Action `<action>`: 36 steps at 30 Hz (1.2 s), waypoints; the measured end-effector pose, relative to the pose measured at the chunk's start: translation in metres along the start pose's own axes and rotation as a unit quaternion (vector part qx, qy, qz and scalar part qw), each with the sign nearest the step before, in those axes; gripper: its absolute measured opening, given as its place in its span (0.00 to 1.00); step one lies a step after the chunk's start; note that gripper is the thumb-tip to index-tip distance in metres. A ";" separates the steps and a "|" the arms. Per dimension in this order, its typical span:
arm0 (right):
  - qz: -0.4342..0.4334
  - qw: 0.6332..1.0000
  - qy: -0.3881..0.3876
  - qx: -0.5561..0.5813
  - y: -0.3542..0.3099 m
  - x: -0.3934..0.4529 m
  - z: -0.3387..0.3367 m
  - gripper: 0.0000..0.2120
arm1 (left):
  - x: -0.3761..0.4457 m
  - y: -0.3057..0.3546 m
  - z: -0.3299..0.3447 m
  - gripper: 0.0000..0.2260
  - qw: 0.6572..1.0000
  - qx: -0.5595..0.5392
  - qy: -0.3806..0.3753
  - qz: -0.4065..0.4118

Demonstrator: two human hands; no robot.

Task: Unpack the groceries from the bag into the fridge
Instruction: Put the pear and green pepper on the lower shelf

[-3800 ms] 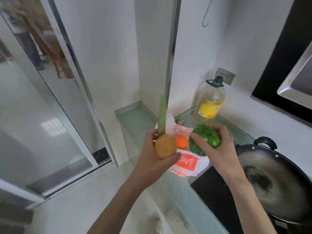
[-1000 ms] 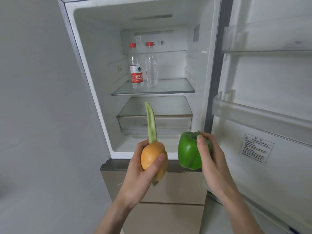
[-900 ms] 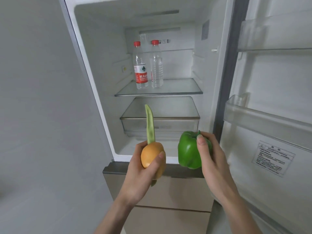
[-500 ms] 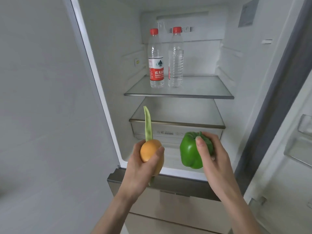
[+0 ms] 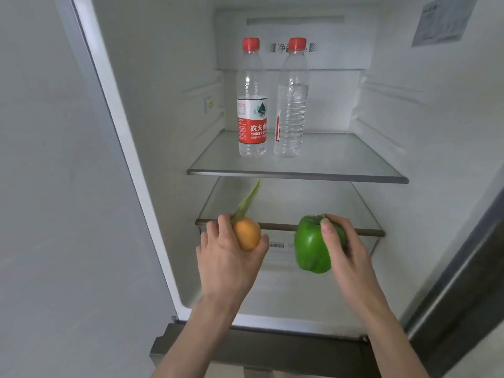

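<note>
Round orange fruit [image 5: 246,233] and flat pale-green bean pod [image 5: 247,201] both gripped in left hand [image 5: 227,257], fingers curled round them. Glossy green bell pepper [image 5: 311,245] clasped in right hand [image 5: 345,248]. Both held inside open white fridge [image 5: 152,110], below glass shelf [image 5: 297,174] carrying two clear red-capped plastic water bottles [image 5: 252,105].

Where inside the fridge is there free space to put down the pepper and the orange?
The upper glass shelf is bare to the right of the two water bottles, up to the right wall. The lower shelf shows nothing on it, and neither does the fridge floor below the hands. Only the upper shelf's left side is crowded.
</note>
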State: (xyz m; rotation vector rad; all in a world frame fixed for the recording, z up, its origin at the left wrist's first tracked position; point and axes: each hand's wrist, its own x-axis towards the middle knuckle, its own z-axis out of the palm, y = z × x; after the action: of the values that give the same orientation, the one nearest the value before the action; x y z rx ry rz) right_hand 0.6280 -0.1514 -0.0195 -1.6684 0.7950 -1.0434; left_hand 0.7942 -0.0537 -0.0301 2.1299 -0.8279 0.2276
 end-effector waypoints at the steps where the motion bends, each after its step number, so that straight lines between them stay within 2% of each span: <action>1: 0.004 1.000 0.005 -0.001 0.002 0.008 0.003 0.19 | 0.008 -0.002 0.004 0.29 0.999 0.023 0.014 0.016; 6: 0.003 1.000 0.024 -0.005 0.009 0.042 0.017 0.22 | 0.041 -0.008 0.025 0.29 0.992 0.099 0.046 0.066; 11: -0.011 0.999 0.029 -0.009 0.019 0.062 0.028 0.14 | 0.061 -0.009 0.040 0.27 0.984 0.141 0.046 0.096; 15: -0.036 0.999 0.030 -0.002 0.024 0.076 0.036 0.18 | 0.076 -0.005 0.047 0.27 0.983 0.154 0.016 0.098; 20: -0.044 0.998 0.012 -0.030 0.033 0.097 0.038 0.19 | 0.093 0.007 0.050 0.29 0.983 0.154 -0.037 0.091; 25: -0.046 0.998 0.010 -0.049 0.038 0.114 0.036 0.15 | 0.108 0.017 0.063 0.35 0.981 0.162 -0.065 0.084; 32: -0.051 0.989 -0.019 -0.138 0.041 0.116 0.026 0.26 | 0.108 0.011 0.070 0.33 0.985 0.133 -0.075 0.074; 36: -0.047 0.991 -0.017 -0.128 0.038 0.118 0.023 0.29 | 0.098 0.001 0.068 0.30 0.988 0.109 -0.079 0.077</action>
State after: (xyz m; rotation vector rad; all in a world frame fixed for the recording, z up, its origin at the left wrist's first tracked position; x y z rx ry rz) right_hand 0.6970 -0.2572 -0.0276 -1.9522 0.8640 -1.0065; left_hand 0.8607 -0.1522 -0.0320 2.3118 -1.1067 0.2400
